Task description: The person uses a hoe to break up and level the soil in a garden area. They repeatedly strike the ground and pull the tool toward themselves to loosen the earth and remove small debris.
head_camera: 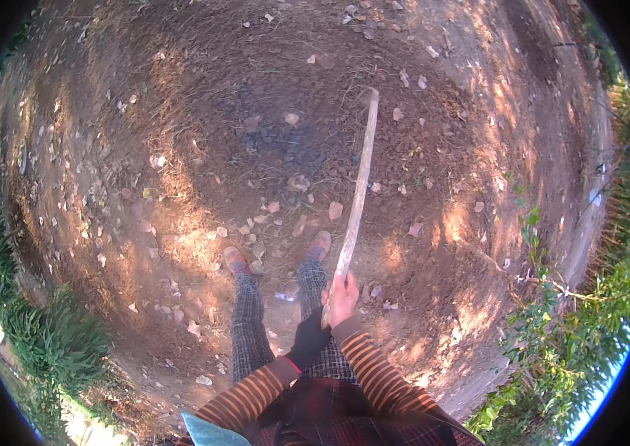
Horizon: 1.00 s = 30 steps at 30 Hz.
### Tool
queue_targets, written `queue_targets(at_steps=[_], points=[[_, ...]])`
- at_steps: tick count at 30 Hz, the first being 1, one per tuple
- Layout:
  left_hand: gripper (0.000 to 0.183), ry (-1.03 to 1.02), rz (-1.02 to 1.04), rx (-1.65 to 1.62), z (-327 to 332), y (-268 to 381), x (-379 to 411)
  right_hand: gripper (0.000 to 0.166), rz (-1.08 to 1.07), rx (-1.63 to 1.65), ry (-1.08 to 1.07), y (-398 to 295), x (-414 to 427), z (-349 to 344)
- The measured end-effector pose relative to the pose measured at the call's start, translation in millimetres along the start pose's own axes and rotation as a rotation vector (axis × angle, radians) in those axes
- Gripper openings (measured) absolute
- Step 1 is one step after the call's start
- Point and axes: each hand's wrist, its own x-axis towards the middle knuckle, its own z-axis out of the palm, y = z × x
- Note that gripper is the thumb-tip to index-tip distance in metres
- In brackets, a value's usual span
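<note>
My left hand, in a dark glove, grips the lower end of a long wooden handle. Just above it, my bare right hand is closed around the same handle. The handle slants away from me over the ground, its far end bent or joined to a tool head near some dry grass. The head itself blends into the soil, so its kind cannot be told. Below and around it lies brown soil with a darker patch, dry leaves and bits of straw.
My shoes stand on the soil left of the handle, with a pale scrap between my legs. A thin branch with a leafy shrub reaches in at right. Dense green foliage borders the lower left.
</note>
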Motion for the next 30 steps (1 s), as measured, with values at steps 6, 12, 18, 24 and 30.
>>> queue_targets(at_steps=[6, 12, 18, 24, 30], points=[[0.043, 0.086, 0.211, 0.065, -8, 90, 69, 0.022, -0.256, 0.006, 0.056, -120, 139, 13], [0.043, 0.183, 0.233, 0.382, -36, -15, 37, 0.023, -0.309, -0.179, 0.133, -172, 228, -21], [0.043, 0.102, -0.146, 0.880, -117, -128, -37, 0.025, -0.213, -0.284, 0.102, -76, 172, -92], [0.031, 0.079, -0.177, 0.840, -146, -137, -65, 0.033, -0.173, -0.329, 0.171, 68, 75, -180], [0.034, 0.111, -0.101, 0.658, -149, -165, -65, 0.026, 0.032, -0.251, 0.139, 75, -74, -207]])
